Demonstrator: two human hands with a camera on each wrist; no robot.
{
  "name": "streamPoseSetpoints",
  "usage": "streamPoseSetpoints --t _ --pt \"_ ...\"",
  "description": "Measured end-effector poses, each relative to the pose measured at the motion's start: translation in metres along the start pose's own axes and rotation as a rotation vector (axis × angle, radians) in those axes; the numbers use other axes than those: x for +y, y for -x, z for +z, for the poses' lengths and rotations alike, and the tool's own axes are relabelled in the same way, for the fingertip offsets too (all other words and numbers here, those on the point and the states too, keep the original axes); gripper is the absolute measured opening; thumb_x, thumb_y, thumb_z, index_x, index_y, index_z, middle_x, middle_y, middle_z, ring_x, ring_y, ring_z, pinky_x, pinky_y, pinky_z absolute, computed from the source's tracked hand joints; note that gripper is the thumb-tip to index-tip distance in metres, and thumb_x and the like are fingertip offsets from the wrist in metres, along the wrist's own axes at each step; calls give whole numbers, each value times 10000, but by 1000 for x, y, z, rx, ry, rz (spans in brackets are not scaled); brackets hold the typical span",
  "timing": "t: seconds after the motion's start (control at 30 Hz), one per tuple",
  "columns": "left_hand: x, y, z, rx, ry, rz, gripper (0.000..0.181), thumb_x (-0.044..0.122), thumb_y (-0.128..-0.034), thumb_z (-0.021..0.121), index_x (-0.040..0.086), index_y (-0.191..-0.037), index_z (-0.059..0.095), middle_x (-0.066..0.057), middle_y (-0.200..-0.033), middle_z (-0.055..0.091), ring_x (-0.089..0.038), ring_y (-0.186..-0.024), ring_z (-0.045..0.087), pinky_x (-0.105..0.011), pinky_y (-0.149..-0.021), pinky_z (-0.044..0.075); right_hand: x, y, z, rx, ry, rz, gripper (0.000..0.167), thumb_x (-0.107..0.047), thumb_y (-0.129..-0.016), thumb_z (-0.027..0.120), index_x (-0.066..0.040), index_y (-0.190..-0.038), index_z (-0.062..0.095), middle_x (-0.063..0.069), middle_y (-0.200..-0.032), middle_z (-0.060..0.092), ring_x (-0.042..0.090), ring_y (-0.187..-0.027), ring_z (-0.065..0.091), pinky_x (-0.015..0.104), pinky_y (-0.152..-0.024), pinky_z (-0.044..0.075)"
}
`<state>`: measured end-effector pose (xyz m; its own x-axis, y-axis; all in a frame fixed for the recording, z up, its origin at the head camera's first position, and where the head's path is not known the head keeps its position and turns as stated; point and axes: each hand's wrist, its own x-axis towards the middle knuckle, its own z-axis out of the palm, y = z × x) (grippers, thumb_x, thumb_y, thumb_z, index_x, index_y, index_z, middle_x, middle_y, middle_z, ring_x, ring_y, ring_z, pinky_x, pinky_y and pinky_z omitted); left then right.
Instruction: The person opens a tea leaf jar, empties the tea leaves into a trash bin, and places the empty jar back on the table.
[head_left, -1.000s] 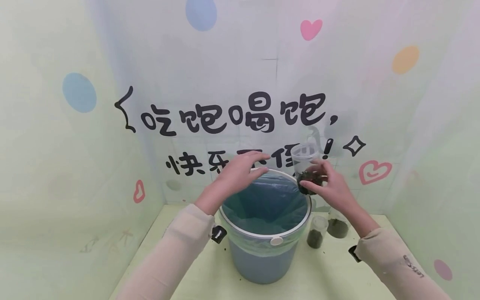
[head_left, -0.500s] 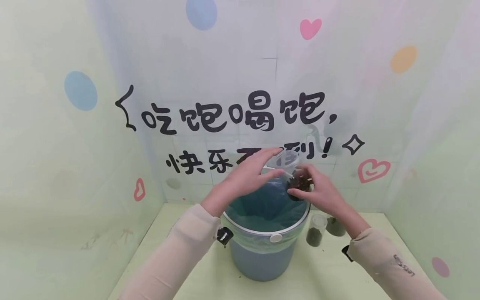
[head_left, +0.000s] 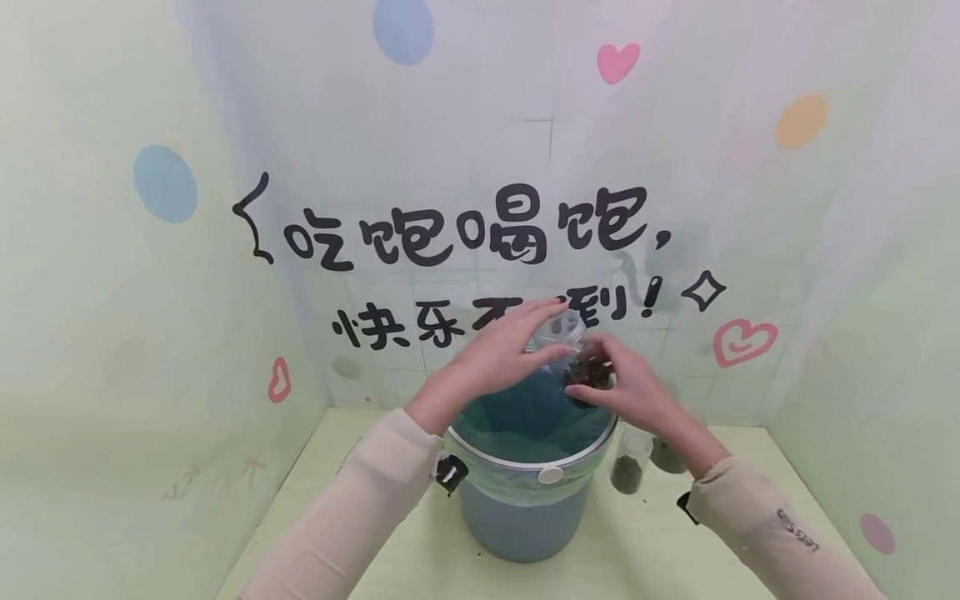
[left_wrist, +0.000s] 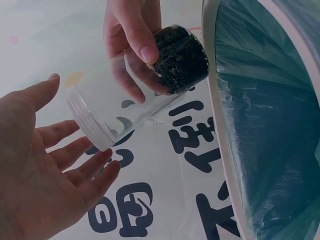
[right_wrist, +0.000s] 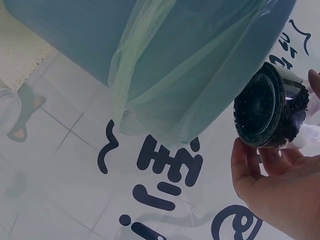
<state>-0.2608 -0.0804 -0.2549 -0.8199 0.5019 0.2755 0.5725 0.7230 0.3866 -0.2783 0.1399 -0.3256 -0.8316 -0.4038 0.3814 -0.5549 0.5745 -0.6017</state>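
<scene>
My right hand (head_left: 637, 387) grips a clear jar (head_left: 588, 382) near its base, where dark dried leaves (left_wrist: 180, 60) are gathered. The jar leans, its mouth toward my left hand (head_left: 498, 346). Fingers loosely spread and palm facing the jar, the left hand surrounds the threaded rim in the left wrist view; whether the fingertips touch it I cannot tell. Both hands are above the blue bin (head_left: 525, 525), which has a white rim and a thin greenish bag lining. In the right wrist view, the jar's round base (right_wrist: 260, 107) faces the camera.
Right of the bin stands a small clear jar (head_left: 628, 472) with dark contents. Behind it is another jar (head_left: 670, 457), partly covered by the right forearm. Dark specks dot the pale table (head_left: 397, 542). A printed backdrop (head_left: 450, 125) rises close behind the bin.
The right hand has brought the jar leftward and slightly down, over the bin, tilting it from nearly upright. The left hand has shifted slightly right, its fingers now around the jar's mouth.
</scene>
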Motion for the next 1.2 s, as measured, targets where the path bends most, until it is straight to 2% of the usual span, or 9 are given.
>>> streamPoseSetpoints --t 0.17,0.4,0.6,0.7,0.87,1.07,1.2 --pt "-1 0 2 -6 -8 -2 641 459 -991 571 214 -1548 370 -33 -1611 367 -228 -1489 359 -461 -1214 345 -1 0 1 -14 30 -8 653 -283 -851 797 -60 -1372 473 116 -1117 655 221 -970 634 391 -851 579" --pt "-5 0 4 1 7 26 581 393 -984 612 190 -1503 448 -56 -1504 490 -239 -1365 504 -445 -1137 441 -1 1 3 -24 63 -9 684 -256 -827 816 -64 -1383 468 96 -1112 652 209 -967 619 387 -853 573" --pt "-9 1 4 4 14 25 579 373 -977 630 203 -1503 455 -65 -1492 493 -243 -1346 519 -449 -1136 445 -1 2 4 -19 83 2 725 -264 -825 818 -63 -1416 450 119 -1184 638 253 -1053 607 474 -924 566" --pt "-9 2 4 3 22 29 562 362 -980 628 220 -1497 464 -74 -1477 499 -253 -1320 538 -460 -1121 456 -1 3 4 -17 84 -2 729 -258 -823 820 -57 -1419 450 121 -1199 629 258 -1064 598 480 -927 565" --pt "-12 2 5 3 20 40 515 359 -983 623 260 -1472 498 -75 -1424 521 -244 -1203 589 -456 -1043 504 -1 3 6 -8 87 -28 710 -237 -809 832 -48 -1394 476 113 -1175 612 238 -1022 576 418 -874 561" --pt "-14 3 7 17 37 28 499 370 -975 632 294 -1455 516 -47 -1376 541 -196 -938 601 -387 -863 530 1 3 6 -1 95 -49 701 -234 -798 842 -50 -1376 489 116 -1174 603 228 -1015 560 398 -855 554" --pt "-14 4 7 29 44 11 505 385 -966 643 299 -1449 523 -44 -1381 539 -176 -926 611 -376 -873 543 3 3 6 0 91 -49 705 -238 -795 846 -55 -1376 492 119 -1187 599 230 -1028 556 405 -865 554"
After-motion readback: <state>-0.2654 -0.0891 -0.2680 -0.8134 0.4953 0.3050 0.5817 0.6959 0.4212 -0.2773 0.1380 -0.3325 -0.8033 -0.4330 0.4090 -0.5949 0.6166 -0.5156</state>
